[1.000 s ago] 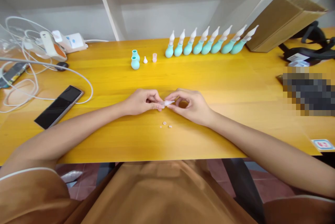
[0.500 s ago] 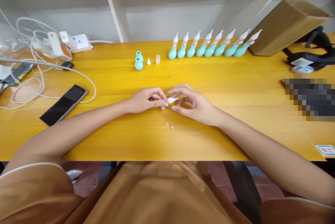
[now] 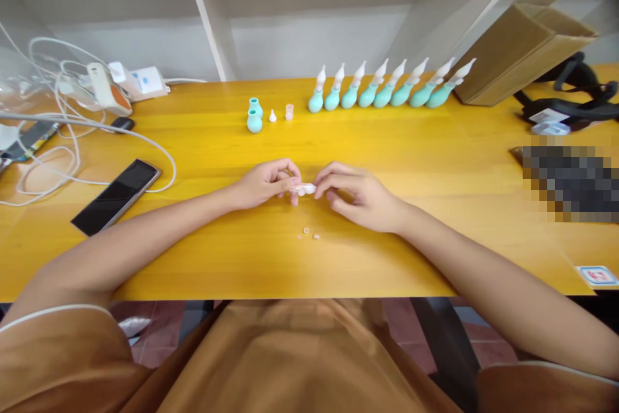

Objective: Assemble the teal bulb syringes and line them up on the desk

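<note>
Nearest on the yellow surface (image 3: 203, 258) lay a few tiny white bits (image 3: 309, 233). Just beyond them, the left hand (image 3: 265, 183) and right hand (image 3: 360, 196) met at mid-surface, both pinching a small clear nozzle piece (image 3: 304, 189) between their fingertips. Farther back stood two teal bulbs (image 3: 253, 116) with loose caps (image 3: 280, 113), and to the right a row of assembled teal aspirators (image 3: 387, 86).

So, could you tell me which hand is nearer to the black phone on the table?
Left. The left hand lies to the right of the black phone, while the right hand sits farther right, beyond the small clear piece both pinch.
</note>
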Demonstrator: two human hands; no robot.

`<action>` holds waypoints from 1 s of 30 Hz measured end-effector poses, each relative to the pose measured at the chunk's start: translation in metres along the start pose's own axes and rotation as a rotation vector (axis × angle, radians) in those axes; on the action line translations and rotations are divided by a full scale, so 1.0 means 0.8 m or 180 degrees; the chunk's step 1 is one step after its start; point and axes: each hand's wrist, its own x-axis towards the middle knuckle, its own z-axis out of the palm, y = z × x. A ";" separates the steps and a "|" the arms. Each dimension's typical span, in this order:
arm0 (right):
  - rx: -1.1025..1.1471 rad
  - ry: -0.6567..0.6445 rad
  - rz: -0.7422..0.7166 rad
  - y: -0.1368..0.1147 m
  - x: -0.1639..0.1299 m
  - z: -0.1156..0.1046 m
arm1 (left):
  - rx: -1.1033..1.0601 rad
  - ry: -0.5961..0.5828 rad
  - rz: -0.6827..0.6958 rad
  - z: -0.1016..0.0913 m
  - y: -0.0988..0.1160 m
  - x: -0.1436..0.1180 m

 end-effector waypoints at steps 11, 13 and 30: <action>-0.0242 -0.0214 -0.0078 -0.003 -0.001 -0.003 | -0.0005 0.0043 -0.0043 0.001 -0.001 0.001; -0.0216 -0.0165 -0.0030 -0.005 0.000 -0.004 | -0.0018 0.0057 -0.0034 0.001 -0.002 0.001; -0.0158 -0.0305 -0.0052 -0.004 0.000 0.002 | 0.0115 -0.0017 0.0218 0.003 -0.007 -0.003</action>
